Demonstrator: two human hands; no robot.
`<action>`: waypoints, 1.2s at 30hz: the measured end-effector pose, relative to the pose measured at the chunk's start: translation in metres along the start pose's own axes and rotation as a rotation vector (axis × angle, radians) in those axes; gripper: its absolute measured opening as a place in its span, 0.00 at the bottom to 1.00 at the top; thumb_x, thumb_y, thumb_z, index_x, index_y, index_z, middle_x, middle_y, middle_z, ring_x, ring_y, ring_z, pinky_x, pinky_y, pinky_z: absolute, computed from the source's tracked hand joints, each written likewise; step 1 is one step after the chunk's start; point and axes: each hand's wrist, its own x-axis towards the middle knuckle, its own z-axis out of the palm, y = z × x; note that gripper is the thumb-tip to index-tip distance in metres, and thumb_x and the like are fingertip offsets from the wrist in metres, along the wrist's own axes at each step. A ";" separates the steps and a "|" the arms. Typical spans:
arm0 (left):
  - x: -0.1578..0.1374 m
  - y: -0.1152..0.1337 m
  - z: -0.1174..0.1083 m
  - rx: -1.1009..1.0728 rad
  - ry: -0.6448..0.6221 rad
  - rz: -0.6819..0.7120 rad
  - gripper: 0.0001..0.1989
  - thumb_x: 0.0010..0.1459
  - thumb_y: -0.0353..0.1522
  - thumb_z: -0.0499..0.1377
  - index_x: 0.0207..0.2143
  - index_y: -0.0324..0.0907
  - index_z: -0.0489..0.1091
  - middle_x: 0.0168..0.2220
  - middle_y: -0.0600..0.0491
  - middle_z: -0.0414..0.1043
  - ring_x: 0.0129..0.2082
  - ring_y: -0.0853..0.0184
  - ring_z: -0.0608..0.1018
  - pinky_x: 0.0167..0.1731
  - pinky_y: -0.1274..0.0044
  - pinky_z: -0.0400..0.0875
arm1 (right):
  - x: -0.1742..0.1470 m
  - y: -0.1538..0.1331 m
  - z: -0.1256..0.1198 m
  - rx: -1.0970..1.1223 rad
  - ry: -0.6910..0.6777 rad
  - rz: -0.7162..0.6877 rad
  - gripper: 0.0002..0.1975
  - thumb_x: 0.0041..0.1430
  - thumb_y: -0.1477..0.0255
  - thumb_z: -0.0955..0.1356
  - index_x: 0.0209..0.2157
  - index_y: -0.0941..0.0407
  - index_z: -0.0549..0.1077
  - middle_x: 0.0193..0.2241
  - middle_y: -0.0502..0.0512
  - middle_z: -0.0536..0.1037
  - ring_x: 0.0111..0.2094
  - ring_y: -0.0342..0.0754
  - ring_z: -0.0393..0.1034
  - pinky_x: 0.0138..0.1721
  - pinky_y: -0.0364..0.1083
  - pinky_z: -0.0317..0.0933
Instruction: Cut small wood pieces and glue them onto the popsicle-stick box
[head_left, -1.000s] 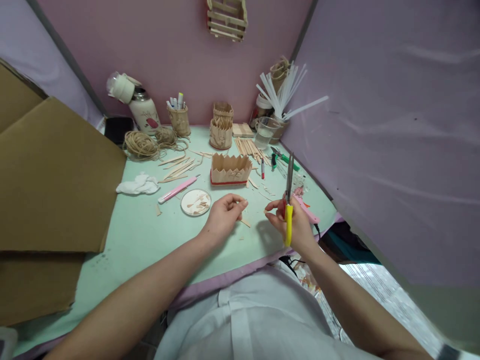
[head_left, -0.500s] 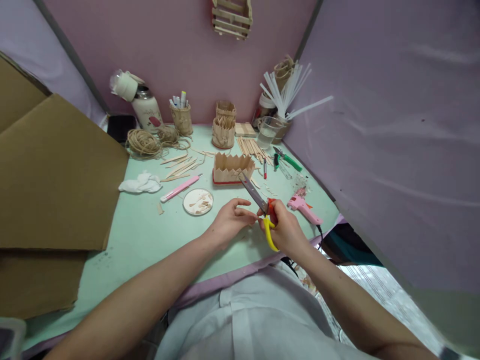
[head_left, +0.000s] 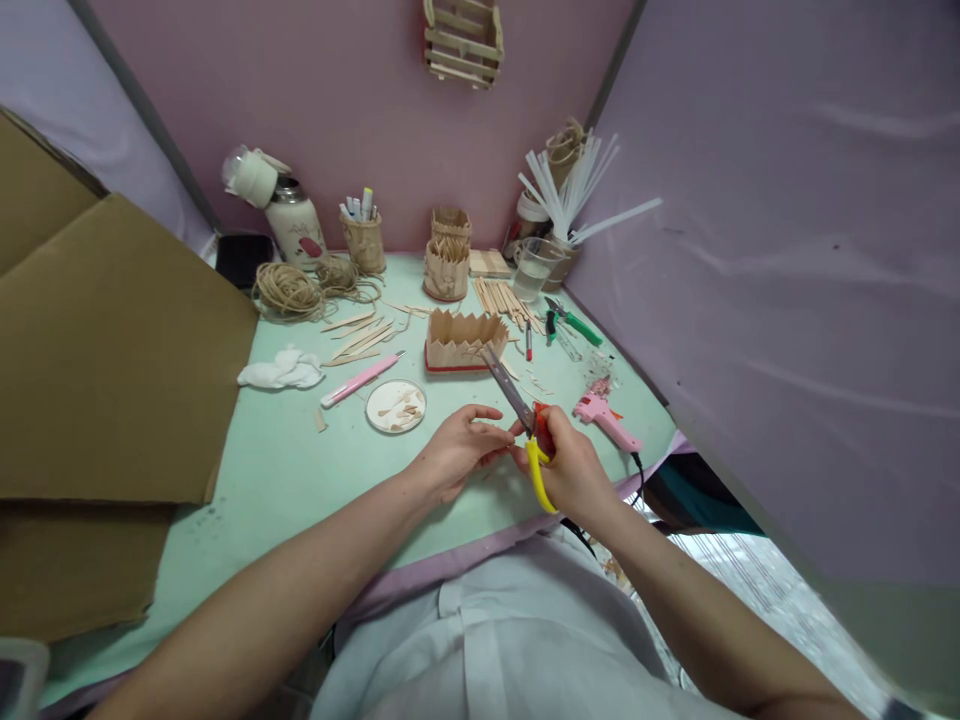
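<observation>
My right hand [head_left: 568, 452] grips a pair of scissors [head_left: 510, 388] with a red and a yellow handle loop. The blades point up and left, their tips in front of a zigzag-edged wooden box [head_left: 459, 343] with a red base. Fingers bent and thumb pressed toward the fingertips, my left hand [head_left: 461, 447] meets the right fingertips below the scissors' pivot. Whatever is pinched there is too small to make out. Left of my hands lies a round white lid [head_left: 396, 406] holding small wood bits.
A pink craft knife [head_left: 362, 379], loose sticks [head_left: 365, 340] and a white cloth [head_left: 281, 368] lie to the left. On the right are a pink glue gun [head_left: 607, 415], green pliers [head_left: 577, 325] and a cup of water [head_left: 537, 268]. Cardboard [head_left: 120, 350] stands at far left.
My left fingers have closed in slightly against the right fingertips. The scissors stay in my right hand, almost unmoved, and the things on the table are in the same places.
</observation>
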 end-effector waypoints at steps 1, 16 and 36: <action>0.001 0.000 -0.001 0.008 0.014 0.003 0.21 0.41 0.31 0.66 0.38 0.40 0.63 0.28 0.52 0.73 0.25 0.73 0.73 0.28 0.80 0.63 | -0.001 -0.001 -0.002 0.028 0.004 0.006 0.10 0.48 0.72 0.65 0.33 0.52 0.60 0.20 0.43 0.59 0.19 0.42 0.52 0.21 0.41 0.47; -0.001 0.063 -0.032 -0.148 0.135 0.424 0.22 0.41 0.28 0.66 0.41 0.42 0.66 0.32 0.56 0.69 0.28 0.77 0.71 0.26 0.85 0.64 | 0.013 0.019 0.002 -0.321 -0.152 0.048 0.04 0.48 0.76 0.62 0.29 0.55 0.61 0.27 0.52 0.70 0.27 0.45 0.62 0.26 0.42 0.49; -0.001 0.047 -0.029 -0.112 -0.249 0.274 0.22 0.44 0.25 0.65 0.43 0.41 0.66 0.28 0.55 0.73 0.28 0.75 0.73 0.31 0.82 0.66 | 0.009 -0.018 -0.010 0.151 0.245 -0.322 0.14 0.56 0.72 0.65 0.45 0.52 0.65 0.42 0.54 0.73 0.44 0.48 0.67 0.45 0.49 0.61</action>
